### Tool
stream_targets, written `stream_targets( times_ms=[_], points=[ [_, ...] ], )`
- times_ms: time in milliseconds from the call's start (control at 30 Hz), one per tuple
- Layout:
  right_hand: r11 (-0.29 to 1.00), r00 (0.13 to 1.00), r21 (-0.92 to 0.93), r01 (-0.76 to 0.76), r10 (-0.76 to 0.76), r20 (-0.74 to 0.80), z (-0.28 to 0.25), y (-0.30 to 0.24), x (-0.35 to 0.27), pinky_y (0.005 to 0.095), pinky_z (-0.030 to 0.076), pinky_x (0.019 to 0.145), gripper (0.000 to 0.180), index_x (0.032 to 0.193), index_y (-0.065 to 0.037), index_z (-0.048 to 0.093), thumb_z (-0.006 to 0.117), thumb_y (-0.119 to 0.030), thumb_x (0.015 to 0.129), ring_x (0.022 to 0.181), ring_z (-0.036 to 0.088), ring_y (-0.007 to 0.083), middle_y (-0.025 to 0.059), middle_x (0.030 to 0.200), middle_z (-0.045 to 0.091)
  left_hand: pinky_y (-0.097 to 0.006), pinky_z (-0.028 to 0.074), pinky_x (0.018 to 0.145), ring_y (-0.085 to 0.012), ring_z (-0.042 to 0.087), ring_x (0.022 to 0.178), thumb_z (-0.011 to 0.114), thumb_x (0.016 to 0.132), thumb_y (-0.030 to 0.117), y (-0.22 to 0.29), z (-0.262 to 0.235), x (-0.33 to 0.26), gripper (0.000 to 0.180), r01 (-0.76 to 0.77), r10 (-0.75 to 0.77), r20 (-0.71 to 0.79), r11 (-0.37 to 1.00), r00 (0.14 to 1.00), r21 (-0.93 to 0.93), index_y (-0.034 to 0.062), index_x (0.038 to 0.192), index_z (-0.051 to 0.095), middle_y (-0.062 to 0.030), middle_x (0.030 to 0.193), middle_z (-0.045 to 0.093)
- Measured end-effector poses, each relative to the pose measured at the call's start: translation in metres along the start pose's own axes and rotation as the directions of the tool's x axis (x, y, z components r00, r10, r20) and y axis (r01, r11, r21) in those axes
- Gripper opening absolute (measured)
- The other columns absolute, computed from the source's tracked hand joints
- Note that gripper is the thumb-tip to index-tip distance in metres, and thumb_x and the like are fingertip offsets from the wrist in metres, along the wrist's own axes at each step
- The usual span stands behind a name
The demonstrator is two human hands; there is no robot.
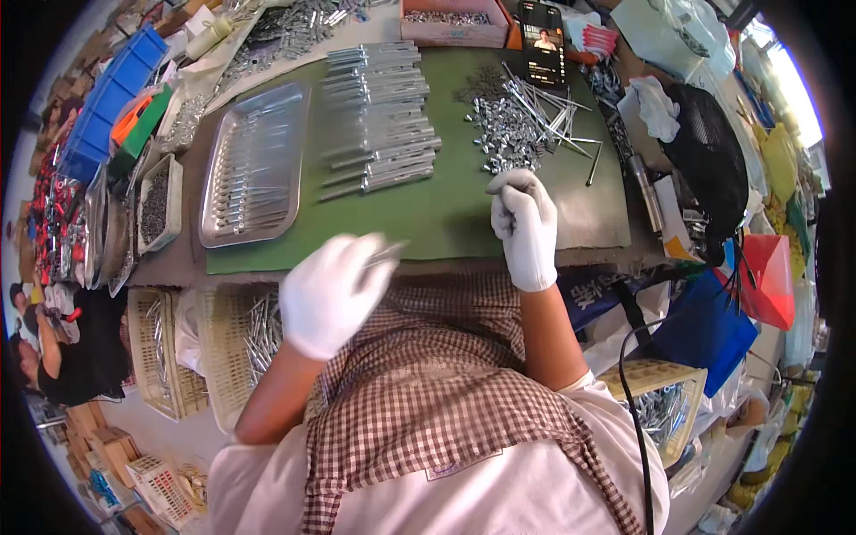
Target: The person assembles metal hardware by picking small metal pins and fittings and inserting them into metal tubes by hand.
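My left hand (pixel 328 299), in a white glove, hovers over the near edge of the green mat (pixel 437 227). Its fingers pinch a short, thin metal piece (pixel 389 254), blurred by motion. My right hand (pixel 528 234), also gloved in white, is curled closed over the mat's right part; what it holds, if anything, is hidden. Just beyond it lies a heap of small shiny metal parts (pixel 504 134), with several long thin metal rods (pixel 557 116) beside it. Metal tubes (pixel 379 125) are lined up in a stack left of the heap. Further left, a metal tray (pixel 297 192) bears a row of slender rods.
A lit phone (pixel 542 45) stands at the back beside a pink box (pixel 453 36) of small parts. A narrow white bin (pixel 162 218) sits left of the tray. Below the bench are plastic baskets (pixel 223 348) with metal pieces. A black cable (pixel 633 401) hangs at my right.
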State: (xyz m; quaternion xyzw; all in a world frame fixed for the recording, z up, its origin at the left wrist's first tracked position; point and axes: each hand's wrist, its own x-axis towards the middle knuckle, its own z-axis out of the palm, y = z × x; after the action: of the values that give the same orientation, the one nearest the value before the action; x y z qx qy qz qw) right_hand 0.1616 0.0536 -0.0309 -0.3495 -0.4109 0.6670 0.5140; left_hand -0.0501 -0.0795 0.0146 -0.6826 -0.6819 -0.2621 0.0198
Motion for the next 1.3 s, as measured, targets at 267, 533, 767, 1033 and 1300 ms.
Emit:
stream_targets(
  times_ms=[267,533,767,1033,1300],
  points=[
    [0.996,0.999,-0.087,0.035,-0.033,0.028,0.009,-0.010,-0.001,0.0197,0.040,0.052,0.030,0.114,-0.002,0.065,0.045,-0.022,0.102,0.057,0.050,0.0064,0.0036,0.080,0.060,-0.046,0.048,0.091,-0.0301,0.063,0.104,0.074,0.083,0.017,-0.085,-0.055,-0.109,0.028,0.343,-0.353,-0.100,0.743,0.930,0.575,0.0114,0.111,0.074,-0.0083,0.108,0.067],
    [0.978,0.995,-0.192,-0.081,0.089,0.034,0.012,-0.013,-0.002,0.0199,0.036,0.051,0.021,0.109,-0.003,0.068,0.051,-0.013,0.103,0.058,0.045,0.0041,-0.0010,0.077,0.058,-0.042,0.050,0.090,-0.0313,0.065,0.102,0.074,0.084,0.018,-0.021,0.043,0.070,0.030,-0.162,0.161,0.007,0.986,0.987,0.039,0.0088,0.112,0.072,-0.0097,0.109,0.069],
    [0.964,0.995,-0.258,-0.066,0.083,0.053,0.005,-0.012,-0.007,0.0195,0.039,0.056,0.018,0.107,-0.002,0.069,0.052,-0.009,0.102,0.061,0.047,0.0034,-0.0016,0.079,0.059,-0.044,0.050,0.085,-0.0318,0.062,0.093,0.072,0.083,0.015,-0.026,0.063,0.086,0.017,-0.208,0.200,0.074,0.972,0.977,0.111,0.0094,0.098,0.068,-0.0087,0.097,0.065],
    [0.866,0.989,-0.499,0.042,0.035,0.144,0.006,-0.018,-0.014,0.0242,0.047,0.061,0.027,0.125,-0.002,0.066,0.053,-0.016,0.105,0.062,0.052,0.0052,-0.0004,0.080,0.062,-0.040,0.054,0.077,-0.0289,0.068,0.093,0.068,0.090,0.014,-0.044,0.052,0.074,0.023,-0.218,0.226,0.004,0.944,0.974,-0.247,0.0079,0.111,0.060,-0.0100,0.105,0.066],
    [0.884,0.968,-0.431,-0.181,0.237,0.079,0.001,-0.031,-0.009,0.0270,0.048,0.060,0.030,0.124,-0.001,0.067,0.056,-0.021,0.105,0.060,0.055,0.0081,0.0015,0.074,0.062,-0.036,0.054,0.074,-0.0245,0.066,0.084,0.075,0.085,0.025,0.010,0.037,0.087,0.035,-0.433,0.441,0.147,0.898,0.885,-0.082,0.0101,0.116,0.069,-0.0051,0.092,0.067]
  ],
)
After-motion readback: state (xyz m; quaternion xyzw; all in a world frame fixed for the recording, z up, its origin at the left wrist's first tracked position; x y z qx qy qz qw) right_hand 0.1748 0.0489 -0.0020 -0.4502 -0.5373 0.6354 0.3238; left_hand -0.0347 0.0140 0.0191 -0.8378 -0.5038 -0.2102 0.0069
